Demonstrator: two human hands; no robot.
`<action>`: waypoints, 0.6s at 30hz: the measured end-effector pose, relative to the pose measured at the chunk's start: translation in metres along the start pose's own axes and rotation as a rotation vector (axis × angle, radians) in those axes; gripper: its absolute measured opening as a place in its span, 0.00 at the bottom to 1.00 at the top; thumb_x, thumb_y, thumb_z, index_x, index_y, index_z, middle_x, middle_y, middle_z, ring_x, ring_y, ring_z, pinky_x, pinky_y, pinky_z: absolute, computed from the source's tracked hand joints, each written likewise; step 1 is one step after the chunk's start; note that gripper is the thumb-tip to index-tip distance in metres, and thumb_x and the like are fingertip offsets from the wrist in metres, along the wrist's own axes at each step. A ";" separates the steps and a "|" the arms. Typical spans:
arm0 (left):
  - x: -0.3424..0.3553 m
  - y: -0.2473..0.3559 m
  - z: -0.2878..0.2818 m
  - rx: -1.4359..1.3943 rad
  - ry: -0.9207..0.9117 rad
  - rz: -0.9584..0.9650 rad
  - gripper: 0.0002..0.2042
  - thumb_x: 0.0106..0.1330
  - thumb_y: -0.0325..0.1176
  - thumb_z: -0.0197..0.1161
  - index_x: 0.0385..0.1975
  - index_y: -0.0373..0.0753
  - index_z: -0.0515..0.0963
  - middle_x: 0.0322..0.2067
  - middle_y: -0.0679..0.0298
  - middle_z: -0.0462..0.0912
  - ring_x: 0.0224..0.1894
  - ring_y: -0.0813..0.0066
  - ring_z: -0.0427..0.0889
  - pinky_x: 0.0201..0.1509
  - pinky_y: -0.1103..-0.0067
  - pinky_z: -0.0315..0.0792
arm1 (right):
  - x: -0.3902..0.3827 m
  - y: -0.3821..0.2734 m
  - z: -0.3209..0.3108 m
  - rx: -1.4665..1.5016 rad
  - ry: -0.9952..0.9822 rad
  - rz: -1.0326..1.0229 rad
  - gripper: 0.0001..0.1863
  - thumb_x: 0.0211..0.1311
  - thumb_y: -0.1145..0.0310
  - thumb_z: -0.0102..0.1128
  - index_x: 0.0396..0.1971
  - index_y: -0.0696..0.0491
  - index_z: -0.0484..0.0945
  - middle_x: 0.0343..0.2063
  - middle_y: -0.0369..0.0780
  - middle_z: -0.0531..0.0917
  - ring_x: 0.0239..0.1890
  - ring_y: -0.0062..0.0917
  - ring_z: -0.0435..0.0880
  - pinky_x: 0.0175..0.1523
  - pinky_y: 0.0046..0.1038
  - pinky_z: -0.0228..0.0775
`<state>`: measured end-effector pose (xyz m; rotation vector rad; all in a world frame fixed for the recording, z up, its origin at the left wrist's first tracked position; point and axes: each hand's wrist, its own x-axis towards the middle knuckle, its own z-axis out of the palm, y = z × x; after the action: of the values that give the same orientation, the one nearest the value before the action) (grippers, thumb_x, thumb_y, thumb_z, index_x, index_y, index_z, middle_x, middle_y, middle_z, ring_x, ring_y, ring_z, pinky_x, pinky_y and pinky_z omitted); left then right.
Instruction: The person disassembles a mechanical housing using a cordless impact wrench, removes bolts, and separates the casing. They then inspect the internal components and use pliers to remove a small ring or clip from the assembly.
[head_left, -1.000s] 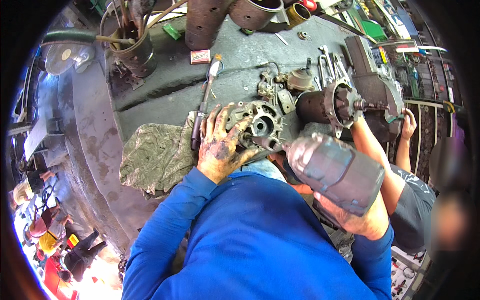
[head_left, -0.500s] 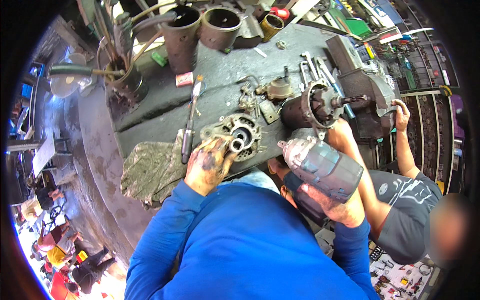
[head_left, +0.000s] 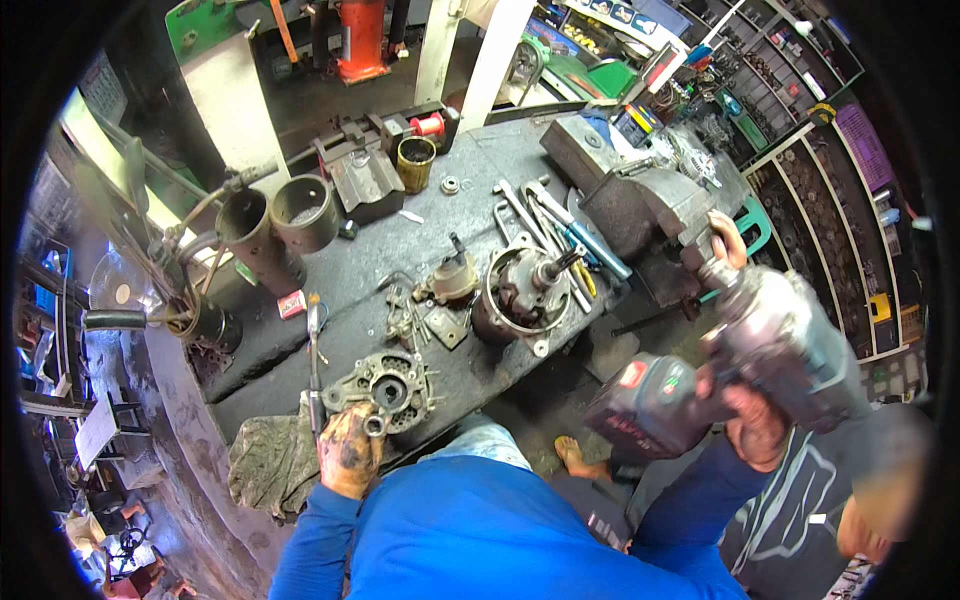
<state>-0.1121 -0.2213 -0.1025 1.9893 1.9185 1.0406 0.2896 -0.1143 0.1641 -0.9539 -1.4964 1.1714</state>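
My left hand point(head_left: 350, 452), dirty with grease, is closed on a short metal socket point(head_left: 375, 426) at the near edge of a round cast-metal end housing point(head_left: 412, 376). The housing lies on the bench with its central bore facing up. Out to the right, beyond the bench edge, my right hand point(head_left: 757, 432) grips a cordless impact wrench point(head_left: 785, 325) with a dark battery point(head_left: 655, 408). The wrench's nose points up and left, close to a co-worker's hand point(head_left: 728, 240) by the bench vise point(head_left: 645, 205). A rotor point(head_left: 530, 280) stands in its round casing on the bench.
A green-brown rag point(head_left: 268, 462) and a long dark-handled tool point(head_left: 315, 385) lie left of the housing. Small parts point(head_left: 405, 318), wrenches point(head_left: 540, 225) and metal cylinders point(head_left: 305, 215) occupy the bench farther back. A co-worker in a dark shirt point(head_left: 800, 500) is close on my right.
My right hand has swung the impact wrench rightward, away from the bench, and its battery now shows. The co-worker's forearm has left the rotor. My view has shifted; my left hand stays by the housing.
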 end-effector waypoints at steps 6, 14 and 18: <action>-0.012 0.021 0.014 0.112 0.080 -0.299 0.11 0.67 0.34 0.71 0.43 0.37 0.79 0.35 0.50 0.86 0.39 0.45 0.86 0.43 0.60 0.79 | 0.091 0.014 -0.036 -0.214 0.183 -0.257 0.30 0.61 0.74 0.67 0.64 0.62 0.72 0.51 0.51 0.83 0.37 0.32 0.83 0.43 0.31 0.77; -0.005 0.052 0.015 0.163 0.236 -0.505 0.11 0.72 0.36 0.66 0.46 0.36 0.79 0.34 0.52 0.87 0.36 0.49 0.87 0.42 0.64 0.79 | 0.237 0.128 -0.027 -0.255 0.080 -0.351 0.18 0.61 0.73 0.75 0.51 0.60 0.85 0.46 0.37 0.88 0.46 0.23 0.85 0.54 0.29 0.77; 0.010 0.069 0.013 0.152 0.422 -0.580 0.08 0.74 0.34 0.65 0.38 0.34 0.81 0.26 0.59 0.83 0.26 0.66 0.78 0.32 0.70 0.72 | 0.297 0.196 0.003 -0.483 0.019 -0.563 0.16 0.63 0.69 0.74 0.49 0.57 0.87 0.45 0.38 0.89 0.44 0.27 0.87 0.51 0.31 0.78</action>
<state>-0.0497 -0.2172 -0.0686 1.1826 2.6304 1.2262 0.2242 0.2124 0.0385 -0.7638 -1.9119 0.4017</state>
